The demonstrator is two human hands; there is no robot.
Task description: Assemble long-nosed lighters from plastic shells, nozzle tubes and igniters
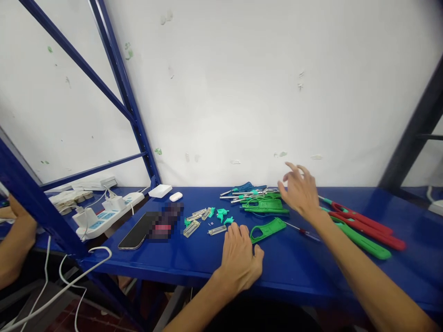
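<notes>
My left hand rests at the table's front with its fingers bent, thumb and forefinger closed around the near end of a green lighter casing half. The exact contact is partly hidden by the hand. Above the table my right hand is raised, fingers apart, and nothing shows in it. Beneath and left of it lies a pile of green lighter casings with metal tubes. A thin metal rod with a reddish part lies right of the casing half.
Small clear fuel tanks and teal triggers lie left of centre. Red lighters and a green lighter lie at right. Phone, white box and power strip are leftward. Another person's arm shows far left.
</notes>
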